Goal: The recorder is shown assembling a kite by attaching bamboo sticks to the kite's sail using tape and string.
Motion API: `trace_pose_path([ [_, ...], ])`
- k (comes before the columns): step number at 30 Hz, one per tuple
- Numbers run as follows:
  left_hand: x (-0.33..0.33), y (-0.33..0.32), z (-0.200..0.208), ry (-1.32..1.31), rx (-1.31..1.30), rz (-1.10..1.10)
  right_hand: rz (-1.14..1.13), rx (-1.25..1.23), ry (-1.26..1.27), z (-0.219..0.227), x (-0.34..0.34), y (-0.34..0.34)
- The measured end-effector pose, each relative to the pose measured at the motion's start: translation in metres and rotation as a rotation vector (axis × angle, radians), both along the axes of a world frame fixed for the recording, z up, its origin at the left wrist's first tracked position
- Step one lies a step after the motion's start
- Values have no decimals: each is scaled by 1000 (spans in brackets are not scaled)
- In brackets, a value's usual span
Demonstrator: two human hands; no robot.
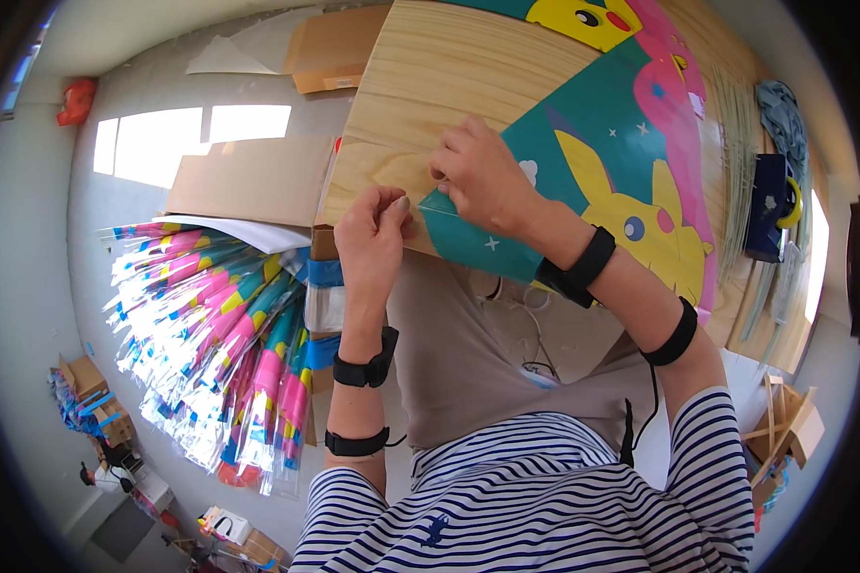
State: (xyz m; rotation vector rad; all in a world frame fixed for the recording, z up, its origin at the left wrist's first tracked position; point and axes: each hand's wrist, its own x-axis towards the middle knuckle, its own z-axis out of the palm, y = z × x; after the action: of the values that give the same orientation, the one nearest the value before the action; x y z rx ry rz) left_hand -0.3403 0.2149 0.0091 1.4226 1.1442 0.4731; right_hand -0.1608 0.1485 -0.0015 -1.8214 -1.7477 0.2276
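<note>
A printed sheet point(583, 119), teal with a yellow long-eared cartoon figure and a pink border, lies over the wooden table and its near edge. Its pointed left corner reaches the gap between my hands. Just left of that corner is my left hand point(368, 234), fingers curled and thumb pressed against them. My right hand point(483, 177) is above the corner, its fingers bent into a pinch and its wrist over the teal part. Whatever either hand pinches is too small or hidden to make out. Both forearms wear black straps.
Left of the wooden table point(440, 57) stands a cardboard box point(248, 177) beside many colourful rolls in clear sleeves point(210, 325). Thin pale rods point(734, 172), a dark blue box with yellow tape point(769, 205) and a grey-blue cloth point(782, 115) lie at the right.
</note>
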Motion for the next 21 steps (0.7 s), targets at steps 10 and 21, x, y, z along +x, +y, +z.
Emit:
trace_pose_path([
  [10,-4,3,-14,184,431,-85,-230,-307,179,12,-42,-37],
  [21,4,12,-3,412,375,-271,-303,-191,279,-5,-46,-41],
])
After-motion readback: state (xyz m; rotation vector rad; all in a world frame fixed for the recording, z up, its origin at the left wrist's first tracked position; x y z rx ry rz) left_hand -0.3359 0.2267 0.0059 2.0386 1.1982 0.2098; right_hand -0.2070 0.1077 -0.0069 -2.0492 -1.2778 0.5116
